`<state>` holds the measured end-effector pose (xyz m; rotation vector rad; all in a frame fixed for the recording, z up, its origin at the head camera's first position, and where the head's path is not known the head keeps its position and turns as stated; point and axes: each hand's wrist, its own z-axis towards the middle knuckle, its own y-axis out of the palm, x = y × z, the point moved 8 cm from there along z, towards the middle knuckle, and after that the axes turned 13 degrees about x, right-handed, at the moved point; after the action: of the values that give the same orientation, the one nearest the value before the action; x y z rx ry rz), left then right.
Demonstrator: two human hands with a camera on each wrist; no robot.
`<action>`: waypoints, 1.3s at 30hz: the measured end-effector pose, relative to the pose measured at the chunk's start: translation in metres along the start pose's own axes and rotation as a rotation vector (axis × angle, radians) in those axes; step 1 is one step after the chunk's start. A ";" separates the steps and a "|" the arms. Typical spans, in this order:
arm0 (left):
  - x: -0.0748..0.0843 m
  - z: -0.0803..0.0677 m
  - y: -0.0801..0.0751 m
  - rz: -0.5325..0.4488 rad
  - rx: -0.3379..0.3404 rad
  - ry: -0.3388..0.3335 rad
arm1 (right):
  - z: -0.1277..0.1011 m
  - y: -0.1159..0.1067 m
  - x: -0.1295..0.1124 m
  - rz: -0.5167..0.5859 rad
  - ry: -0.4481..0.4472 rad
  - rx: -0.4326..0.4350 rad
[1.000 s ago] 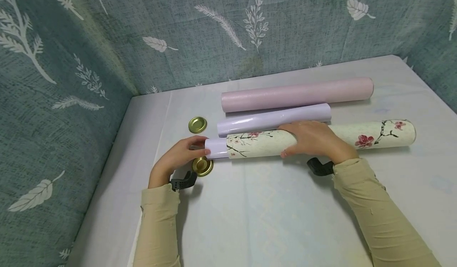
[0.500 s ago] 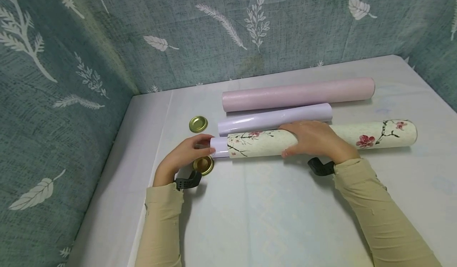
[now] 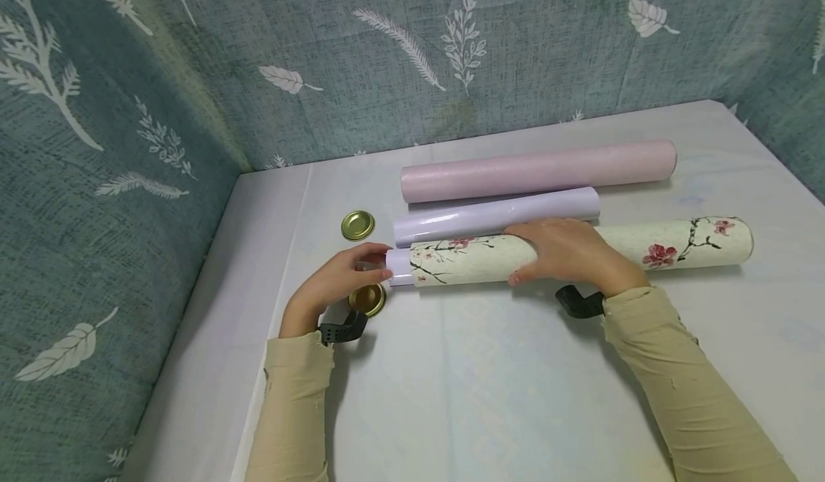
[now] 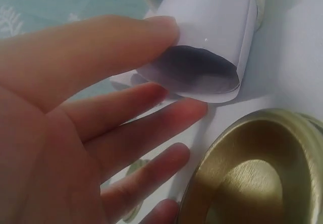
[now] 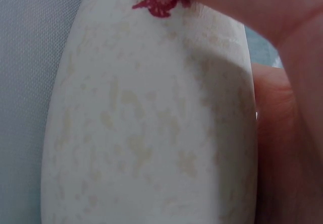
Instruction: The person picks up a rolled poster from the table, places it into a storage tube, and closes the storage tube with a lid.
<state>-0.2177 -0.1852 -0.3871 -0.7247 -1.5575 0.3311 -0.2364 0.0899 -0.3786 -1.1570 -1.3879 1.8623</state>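
Hands first: your right hand (image 3: 570, 253) is clamped over the top of the blossom-print tube (image 3: 580, 253), fingers curled round it about mid-length, pinning it flat on the white tablecloth (image 3: 490, 382). Your left hand (image 3: 335, 281) is at that tube's left end, thumb and fingers pinching the white paper roll (image 3: 399, 267) that pokes out of the tube's mouth (the left wrist view shows the thumb on top of the roll's open end and the fingers spread beneath it).

Taking the blossom-print tube as the landmark: it lies lengthwise across the cloth, with only a short stub of the white paper roll showing at its left end. Just behind it, side by side and about touching, is a lavender roll (image 3: 496, 217), and behind that a pink tube (image 3: 538, 170), both parallel to it. 2 brass caps sit by its left end: 1 cap (image 3: 367, 299) right under your left hand's fingers, hollow side up, just in front of the tube's mouth, and the other cap (image 3: 357, 225) a little behind and to the left of the mouth. Leaf-print teal fabric (image 3: 129, 145) hangs behind and to the left of everything.
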 end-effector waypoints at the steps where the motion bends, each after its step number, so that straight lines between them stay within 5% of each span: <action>1: 0.001 0.000 0.001 0.000 -0.002 0.009 | 0.000 0.000 0.000 0.000 0.000 0.000; 8: 0.015 -0.005 0.002 0.006 -0.016 0.015 | 0.000 0.001 0.001 -0.007 0.005 -0.008; 18: -0.014 0.010 0.010 0.012 -0.012 0.007 | 0.001 0.000 0.000 -0.007 -0.003 0.001; 39: -0.006 0.015 0.023 0.058 0.017 0.028 | 0.001 0.000 0.000 -0.010 -0.006 -0.002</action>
<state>-0.2268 -0.1684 -0.4083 -0.7589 -1.5078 0.3753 -0.2367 0.0892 -0.3784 -1.1441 -1.3971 1.8593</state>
